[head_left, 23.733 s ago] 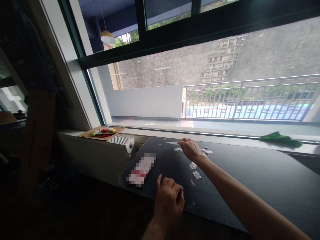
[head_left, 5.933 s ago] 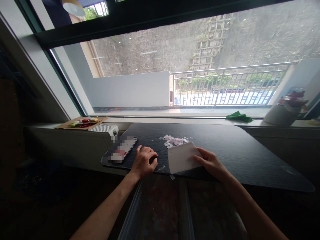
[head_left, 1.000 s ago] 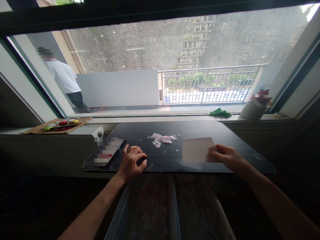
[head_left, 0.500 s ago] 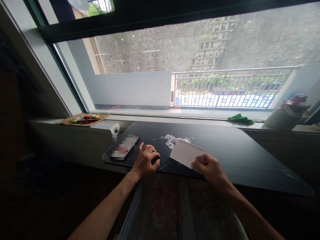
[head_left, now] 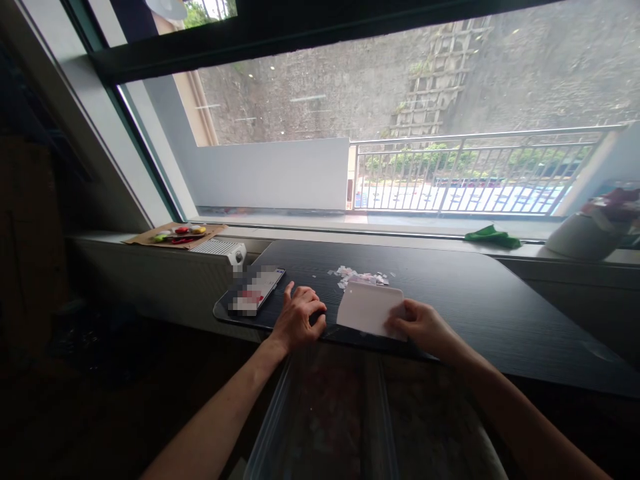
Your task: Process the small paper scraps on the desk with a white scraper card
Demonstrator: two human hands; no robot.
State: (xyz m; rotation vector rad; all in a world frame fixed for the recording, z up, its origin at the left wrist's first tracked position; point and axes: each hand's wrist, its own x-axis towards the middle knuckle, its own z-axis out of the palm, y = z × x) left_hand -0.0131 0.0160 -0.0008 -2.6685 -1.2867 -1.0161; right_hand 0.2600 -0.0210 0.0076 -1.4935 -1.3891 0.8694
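Note:
My right hand (head_left: 419, 327) grips the right edge of a white card (head_left: 369, 309) that stands on the black table (head_left: 500, 313), its far edge just short of a small pile of paper scraps (head_left: 361, 276). My left hand (head_left: 300, 319) rests near the table's front edge with the fingers curled over something dark that I cannot make out. A phone (head_left: 256, 291) lies just left of that hand.
A clear plastic bin (head_left: 325, 427) sits below the table's front edge between my arms. On the sill are a cardboard tray of coloured pieces (head_left: 176, 235), a white heater (head_left: 220, 249), a green cloth (head_left: 491, 236) and a white pot (head_left: 585, 236).
My right hand swung the white card from the table's right side back to the scraps, then turned it square behind the pile. The left hand stayed put. The view shifted.

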